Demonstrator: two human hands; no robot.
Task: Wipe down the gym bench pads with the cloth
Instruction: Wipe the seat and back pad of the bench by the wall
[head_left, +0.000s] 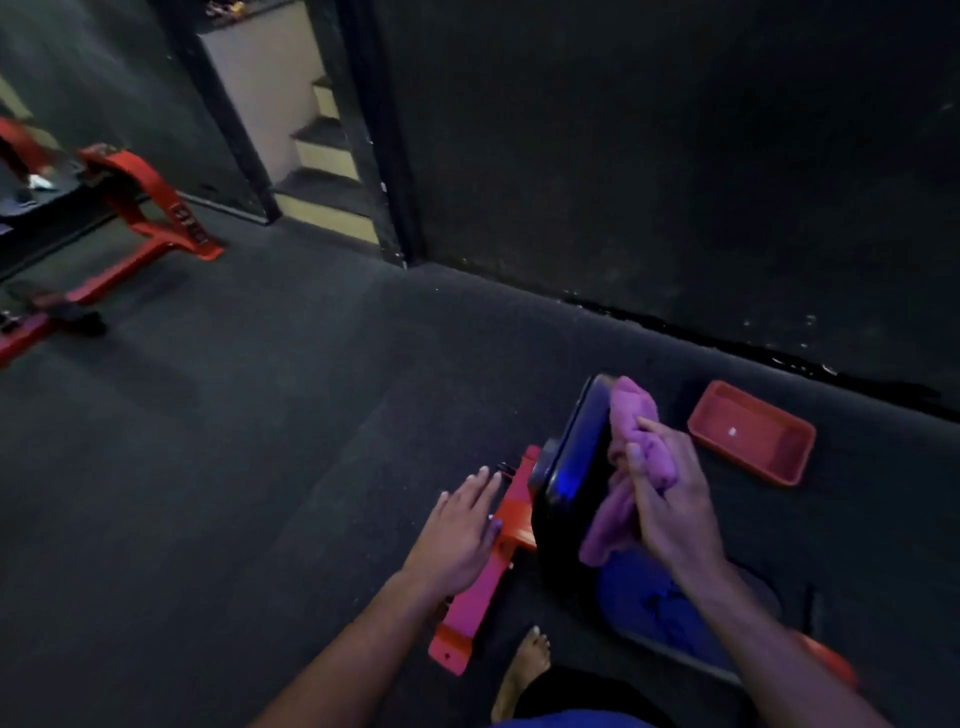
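A black gym bench pad (569, 473) stands tilted up on its red-orange frame (480, 597) in the lower middle of the head view. My right hand (670, 509) grips a bunched purple cloth (631, 421) and presses it against the pad's right face. The cloth hangs down below my fingers. My left hand (462, 525) lies flat with straight fingers just left of the pad, over the frame's bar. A lower pad section (654, 603) shows bluish under my right forearm.
A red rectangular tray (753, 434) lies on the dark floor right of the pad, near the black wall. Another red-framed bench (140, 208) stands at the far left. A doorway with steps (322, 150) opens at the back. My bare foot (524, 670) is below the frame.
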